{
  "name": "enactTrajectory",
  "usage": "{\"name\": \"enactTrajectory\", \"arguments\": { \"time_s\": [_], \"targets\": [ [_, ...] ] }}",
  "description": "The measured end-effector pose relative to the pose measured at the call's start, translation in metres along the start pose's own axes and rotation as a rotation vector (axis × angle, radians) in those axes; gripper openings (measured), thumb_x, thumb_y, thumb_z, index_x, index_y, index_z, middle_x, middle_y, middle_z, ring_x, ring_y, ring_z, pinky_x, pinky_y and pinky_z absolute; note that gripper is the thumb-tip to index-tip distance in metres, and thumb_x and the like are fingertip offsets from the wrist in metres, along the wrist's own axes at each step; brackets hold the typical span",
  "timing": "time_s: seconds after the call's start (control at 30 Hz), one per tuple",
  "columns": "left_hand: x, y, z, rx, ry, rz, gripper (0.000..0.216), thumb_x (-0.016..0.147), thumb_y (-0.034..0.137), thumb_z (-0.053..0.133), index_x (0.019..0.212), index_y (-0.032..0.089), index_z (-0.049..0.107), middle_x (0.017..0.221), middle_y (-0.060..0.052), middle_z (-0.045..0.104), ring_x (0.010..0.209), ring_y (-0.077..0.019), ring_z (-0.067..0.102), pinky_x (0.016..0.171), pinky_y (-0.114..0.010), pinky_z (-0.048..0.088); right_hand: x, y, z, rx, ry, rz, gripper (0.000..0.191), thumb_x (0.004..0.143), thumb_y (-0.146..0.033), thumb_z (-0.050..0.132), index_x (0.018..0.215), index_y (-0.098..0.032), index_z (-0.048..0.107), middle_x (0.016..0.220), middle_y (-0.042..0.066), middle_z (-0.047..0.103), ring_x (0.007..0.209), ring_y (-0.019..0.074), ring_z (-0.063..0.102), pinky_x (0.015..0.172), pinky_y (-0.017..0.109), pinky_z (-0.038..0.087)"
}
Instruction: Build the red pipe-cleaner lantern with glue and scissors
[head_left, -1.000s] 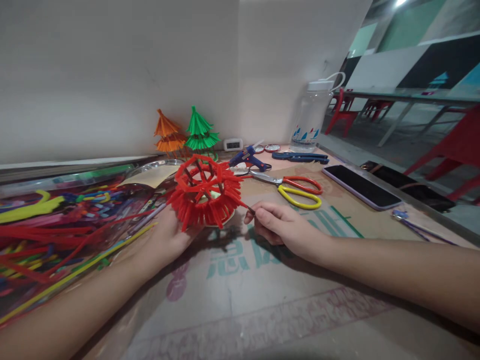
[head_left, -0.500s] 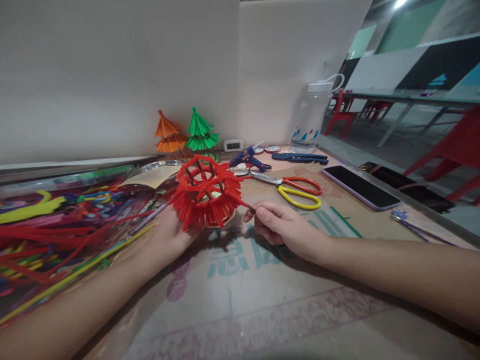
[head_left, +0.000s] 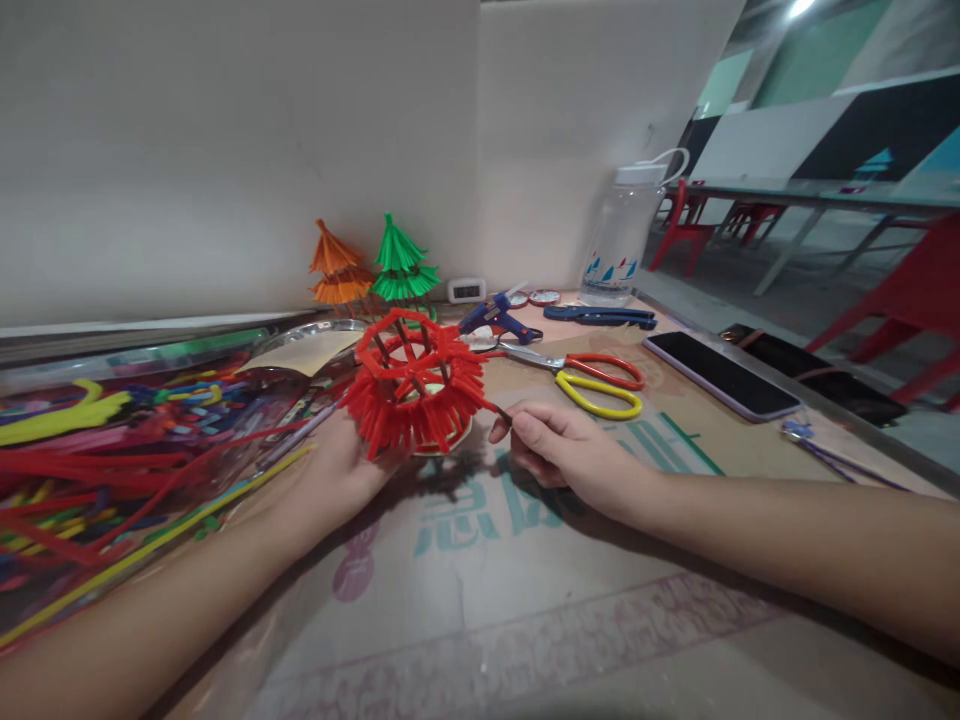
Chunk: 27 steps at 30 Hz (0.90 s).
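A red lantern-like model made of cut straws [head_left: 411, 385] is held just above the cardboard-covered table [head_left: 525, 590]. My left hand [head_left: 341, 470] is closed around its lower left side. My right hand [head_left: 566, 450] pinches the tip of one red straw piece sticking out of the model's right side. Both forearms rest low over the table.
A heap of coloured straws [head_left: 97, 460] lies at the left. Orange [head_left: 337, 268] and green [head_left: 401, 260] straw trees stand by the wall. A blue glue gun [head_left: 499, 315], red-and-yellow scissors [head_left: 592, 380], a water jug [head_left: 626, 230] and two phones [head_left: 724, 375] lie to the right.
The red model and both hands have barely shifted; the grip on each side is the same.
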<state>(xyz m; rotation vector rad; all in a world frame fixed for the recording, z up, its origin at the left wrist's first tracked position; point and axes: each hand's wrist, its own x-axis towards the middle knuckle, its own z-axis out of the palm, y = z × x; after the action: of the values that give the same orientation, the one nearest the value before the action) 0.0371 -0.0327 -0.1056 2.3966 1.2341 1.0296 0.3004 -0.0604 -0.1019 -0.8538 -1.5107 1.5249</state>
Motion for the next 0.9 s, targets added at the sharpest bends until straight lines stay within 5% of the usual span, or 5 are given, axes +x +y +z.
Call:
{"name": "enactTrajectory", "arguments": {
  "time_s": [0.6, 0.9],
  "targets": [
    [0.0005, -0.0012, 0.0017, -0.001, 0.006, 0.02, 0.027, 0.09, 0.036, 0.056, 0.109, 0.019, 0.064, 0.112, -0.008, 0.073, 0.102, -0.0289, 0.066, 0.093, -0.044, 0.053, -0.0012, -0.0049, 0.0017, -0.025, 0.008, 0.013, 0.042, 0.09, -0.057, 0.058, 0.091, -0.015, 0.061, 0.052, -0.009, 0.037, 0.044, 0.0065, 0.028, 0.041, 0.022, 0.017],
    [0.001, -0.0058, 0.0038, 0.034, 0.032, 0.016, 0.02, 0.088, 0.036, 0.058, 0.095, 0.019, 0.065, 0.093, -0.005, 0.072, 0.083, -0.0253, 0.067, 0.08, -0.038, 0.056, -0.001, -0.0036, 0.0012, 0.012, 0.024, 0.029, 0.041, 0.092, -0.056, 0.056, 0.093, -0.015, 0.06, 0.055, -0.009, 0.037, 0.046, 0.0066, 0.027, 0.041, 0.021, 0.016]
  ]
}}
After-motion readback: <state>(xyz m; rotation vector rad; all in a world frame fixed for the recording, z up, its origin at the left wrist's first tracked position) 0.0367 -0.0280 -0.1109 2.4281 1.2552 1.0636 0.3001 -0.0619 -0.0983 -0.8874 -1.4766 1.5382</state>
